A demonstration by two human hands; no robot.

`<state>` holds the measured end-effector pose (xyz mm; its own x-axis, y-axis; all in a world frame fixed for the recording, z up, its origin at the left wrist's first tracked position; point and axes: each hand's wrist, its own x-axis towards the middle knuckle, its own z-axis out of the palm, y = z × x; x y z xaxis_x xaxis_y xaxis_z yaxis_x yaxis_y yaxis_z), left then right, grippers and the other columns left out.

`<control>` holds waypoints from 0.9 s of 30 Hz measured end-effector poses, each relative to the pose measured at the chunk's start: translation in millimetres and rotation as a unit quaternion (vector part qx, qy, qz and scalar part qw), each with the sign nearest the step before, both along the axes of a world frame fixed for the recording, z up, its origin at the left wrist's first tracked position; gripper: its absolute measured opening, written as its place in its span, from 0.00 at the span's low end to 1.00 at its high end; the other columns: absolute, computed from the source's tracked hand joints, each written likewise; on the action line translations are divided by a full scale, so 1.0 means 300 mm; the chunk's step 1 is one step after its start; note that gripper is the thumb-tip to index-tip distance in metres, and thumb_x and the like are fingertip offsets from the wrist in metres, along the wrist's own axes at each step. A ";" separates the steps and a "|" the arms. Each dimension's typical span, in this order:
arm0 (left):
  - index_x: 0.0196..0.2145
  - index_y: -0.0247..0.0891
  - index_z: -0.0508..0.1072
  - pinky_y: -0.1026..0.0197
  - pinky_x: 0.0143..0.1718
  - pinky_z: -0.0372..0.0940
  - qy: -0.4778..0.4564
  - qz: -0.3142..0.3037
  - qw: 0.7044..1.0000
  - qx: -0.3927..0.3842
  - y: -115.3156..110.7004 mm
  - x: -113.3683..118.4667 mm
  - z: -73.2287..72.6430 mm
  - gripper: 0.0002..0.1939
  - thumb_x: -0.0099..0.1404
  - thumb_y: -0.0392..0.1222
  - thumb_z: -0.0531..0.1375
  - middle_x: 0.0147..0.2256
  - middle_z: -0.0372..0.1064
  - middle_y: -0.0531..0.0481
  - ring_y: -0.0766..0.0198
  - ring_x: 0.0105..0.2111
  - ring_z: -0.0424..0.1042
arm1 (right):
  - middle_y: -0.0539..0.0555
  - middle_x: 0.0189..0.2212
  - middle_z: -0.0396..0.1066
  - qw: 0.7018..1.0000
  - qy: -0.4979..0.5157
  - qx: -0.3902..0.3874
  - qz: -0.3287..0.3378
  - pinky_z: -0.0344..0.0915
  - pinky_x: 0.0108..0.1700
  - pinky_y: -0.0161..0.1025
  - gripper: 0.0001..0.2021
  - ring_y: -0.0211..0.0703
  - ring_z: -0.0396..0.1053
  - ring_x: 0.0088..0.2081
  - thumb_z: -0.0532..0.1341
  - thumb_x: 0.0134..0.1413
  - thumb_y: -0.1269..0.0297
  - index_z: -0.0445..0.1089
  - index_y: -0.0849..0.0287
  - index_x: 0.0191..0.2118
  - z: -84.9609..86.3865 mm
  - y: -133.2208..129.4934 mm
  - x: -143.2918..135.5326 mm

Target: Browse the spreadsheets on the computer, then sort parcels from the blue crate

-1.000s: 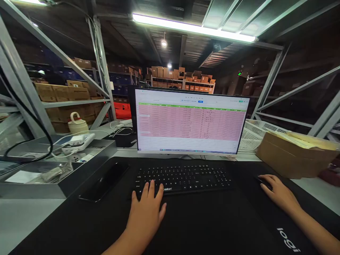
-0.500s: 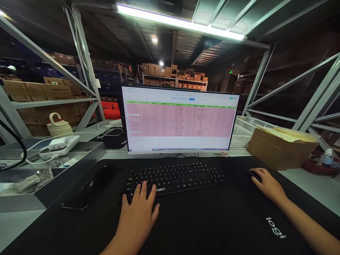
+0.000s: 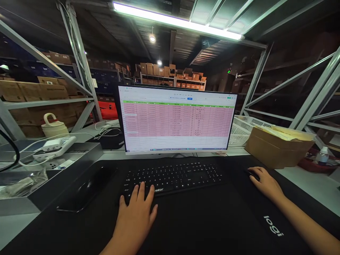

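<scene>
My left hand (image 3: 135,216) rests with fingers spread at the lower left edge of a black keyboard (image 3: 174,177), its fingertips on the front keys. It holds nothing. On the right, my right hand (image 3: 267,184) curls over a dark computer mouse (image 3: 253,173), which is mostly hidden beneath the palm and fingers. Both lie on a large black desk mat (image 3: 196,219) with white "logi" lettering at its right. Behind the keyboard stands a monitor (image 3: 175,122) showing a spreadsheet of pink rows under a green header row.
A dark glossy phone-like object (image 3: 82,193) lies on the mat's left. Beside it, a grey tray (image 3: 69,180) holds a white power strip and cables. A cream jug (image 3: 54,127) stands behind. At right are a cardboard box (image 3: 276,147), white baskets (image 3: 239,131) and metal racking.
The whole view has shifted slightly to the left in the picture. Both hands keep their places on the keyboard and mouse, and the spreadsheet looks the same.
</scene>
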<state>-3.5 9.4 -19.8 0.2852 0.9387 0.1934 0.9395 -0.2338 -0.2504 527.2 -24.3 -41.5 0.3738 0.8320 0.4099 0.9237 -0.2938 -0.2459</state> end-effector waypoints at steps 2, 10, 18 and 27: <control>0.67 0.42 0.57 0.29 0.60 0.55 0.000 0.005 1.000 -0.005 0.003 0.001 -0.001 0.28 0.70 0.43 0.48 0.68 0.50 0.34 0.40 0.67 0.54 | 0.54 0.54 0.68 1.000 0.005 -0.009 -0.002 0.68 0.53 0.47 0.22 0.49 0.71 0.51 0.51 0.56 0.50 0.71 0.49 0.52 0.000 -0.002 0.001; 0.67 0.42 0.56 0.29 0.60 0.54 0.000 0.002 1.000 -0.005 0.005 0.000 -0.005 0.28 0.70 0.44 0.47 0.68 0.50 0.34 0.41 0.67 0.53 | 0.54 0.55 0.67 1.000 0.009 -0.014 -0.006 0.69 0.52 0.48 0.22 0.49 0.71 0.50 0.51 0.56 0.50 0.71 0.50 0.52 -0.004 0.000 0.006; 0.67 0.42 0.57 0.29 0.61 0.53 -0.016 0.010 0.999 -0.028 -0.010 0.006 0.020 0.28 0.70 0.43 0.49 0.68 0.50 0.34 0.40 0.67 0.52 | 0.57 0.53 0.68 1.000 -0.001 0.000 0.016 0.68 0.53 0.48 0.24 0.51 0.71 0.51 0.51 0.54 0.48 0.72 0.52 0.52 -0.030 0.009 0.043; 0.67 0.43 0.57 0.28 0.62 0.53 -0.059 0.004 0.998 -0.027 -0.016 0.007 0.025 0.29 0.69 0.44 0.51 0.68 0.50 0.34 0.41 0.67 0.53 | 0.61 0.50 0.70 0.999 0.021 0.019 0.023 0.66 0.57 0.49 0.26 0.57 0.71 0.53 0.49 0.51 0.45 0.72 0.51 0.48 -0.057 0.032 0.088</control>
<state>-1.6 4.7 -12.2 0.2557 0.9508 0.1751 0.9637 -0.2363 -0.1246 553.5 -14.8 -58.5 0.3524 0.8333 0.4259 0.9249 -0.2406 -0.2945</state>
